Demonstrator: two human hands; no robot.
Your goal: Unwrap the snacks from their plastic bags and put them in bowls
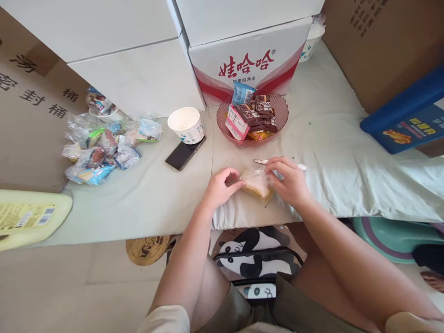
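A pale yellow, bread-like snack in clear plastic wrapping (pixel 257 184) lies at the front of the cloth-covered surface, between my hands. My left hand (pixel 222 186) pinches its left edge with thumb and forefinger. On the other side, my right hand (pixel 289 181) has its fingertips closed on the wrapping's right edge. Just behind that hand lies a slim white tool (pixel 301 166), partly hidden by the fingers; its kind is unclear. Beyond my hands, a pink glass bowl (pixel 226 134) holds several brown cocoa packets (pixel 264 106), a blue packet (pixel 243 93) and a pink-and-white box (pixel 236 123).
A white paper cup (pixel 186 125) stands against a dark phone (pixel 181 158). Several wrapped snacks (pixel 104 148) are heaped at left. White cartons (pixel 251 64) back the surface; a yellow container (pixel 34 217) and a blue container (pixel 405 115) flank it.
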